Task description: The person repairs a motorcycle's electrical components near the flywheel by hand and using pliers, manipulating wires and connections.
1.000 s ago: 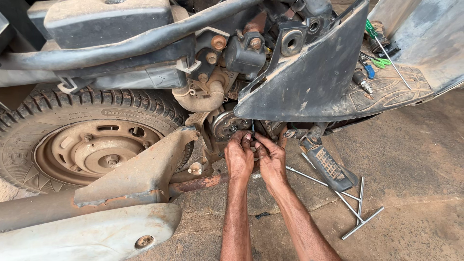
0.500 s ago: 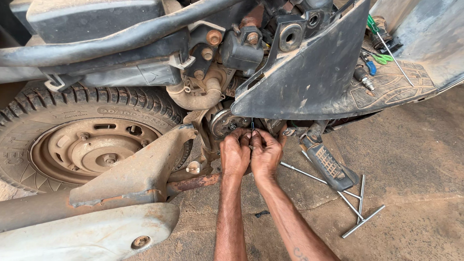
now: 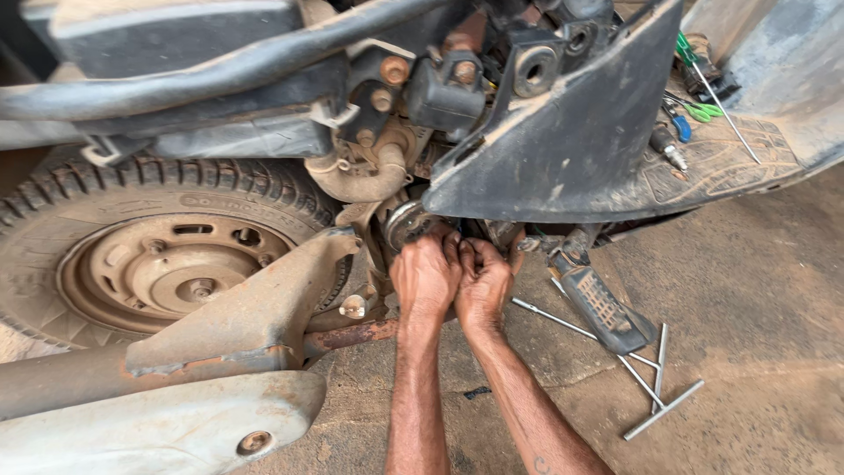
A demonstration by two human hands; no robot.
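- Hands: left hand (image 3: 425, 274) and right hand (image 3: 483, 283) clenched together on a hidden engine part (image 3: 406, 222); exact object cannot be told.
- Advice: keep wrists braced, pull squarely, clear of footrest (image 3: 600, 305).

You have no packages, labels, signs or screens in front of you here.
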